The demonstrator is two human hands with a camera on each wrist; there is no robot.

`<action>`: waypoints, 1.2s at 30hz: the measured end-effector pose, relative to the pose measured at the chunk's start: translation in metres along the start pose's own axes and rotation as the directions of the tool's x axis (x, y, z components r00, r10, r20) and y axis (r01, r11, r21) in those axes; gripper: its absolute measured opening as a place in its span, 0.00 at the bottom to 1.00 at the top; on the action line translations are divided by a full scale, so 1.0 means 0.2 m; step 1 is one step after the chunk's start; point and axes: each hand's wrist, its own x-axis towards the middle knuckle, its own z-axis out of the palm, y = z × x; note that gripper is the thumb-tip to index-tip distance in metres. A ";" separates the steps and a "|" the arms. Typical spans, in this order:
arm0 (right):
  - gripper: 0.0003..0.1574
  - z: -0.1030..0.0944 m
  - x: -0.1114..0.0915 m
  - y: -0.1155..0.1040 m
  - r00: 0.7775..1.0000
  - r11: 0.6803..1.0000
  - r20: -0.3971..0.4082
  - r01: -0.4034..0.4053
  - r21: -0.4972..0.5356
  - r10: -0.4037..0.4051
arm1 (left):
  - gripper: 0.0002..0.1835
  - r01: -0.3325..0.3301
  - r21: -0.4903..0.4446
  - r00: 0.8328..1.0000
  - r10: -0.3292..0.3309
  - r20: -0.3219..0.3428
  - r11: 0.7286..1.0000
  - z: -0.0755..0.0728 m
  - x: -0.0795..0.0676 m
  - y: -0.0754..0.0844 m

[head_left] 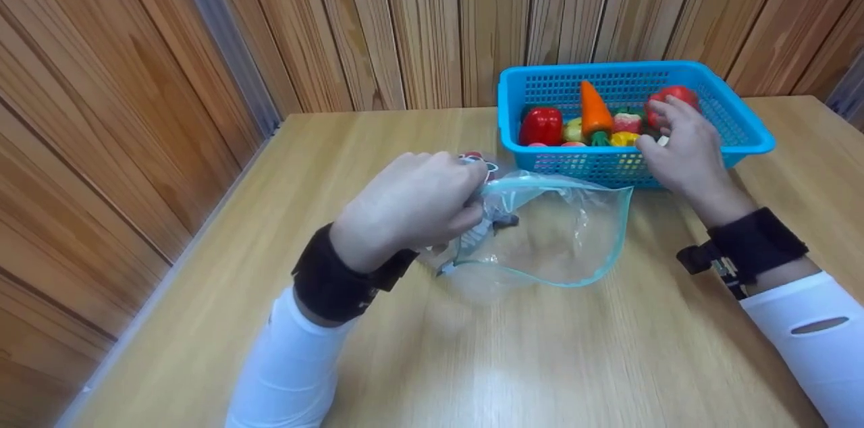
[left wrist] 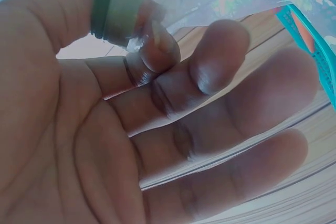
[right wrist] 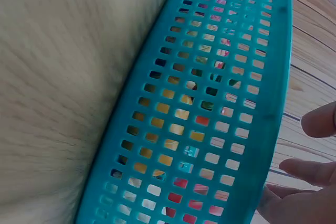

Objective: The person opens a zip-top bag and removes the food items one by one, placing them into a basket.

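My left hand (head_left: 415, 202) pinches the edge of a clear plastic zip bag (head_left: 574, 259) between thumb and index finger. In the left wrist view its other fingers (left wrist: 262, 166) are spread out loosely. The bag's turquoise-edged mouth gapes toward the right, and a small dark grey piece (head_left: 505, 220) shows at the bag. Over the front right of a blue basket (head_left: 574, 153), my right hand (head_left: 685, 148) reaches with parted fingers. Its fingertips overlap a round red toy vegetable (head_left: 678, 98) in the head view. In the right wrist view the fingers (right wrist: 310, 171) appear beyond the basket's rim, gripping nothing visible.
Inside the basket lie a toy carrot (head_left: 595, 111), a red bell pepper (head_left: 541, 125), a yellow piece (head_left: 624, 138) and several other toy foods. The basket stands at the back of the wooden table (head_left: 405, 360), near a wood-panelled wall (head_left: 432, 23). Another panelled wall borders the left side.
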 end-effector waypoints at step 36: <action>0.20 0.15 -0.45 -0.56 0.510 0.548 0.391 0.836 -0.016 -0.766 | 0.09 -0.041 -0.068 0.998 0.037 -0.057 0.997 -0.01 0.01 0.02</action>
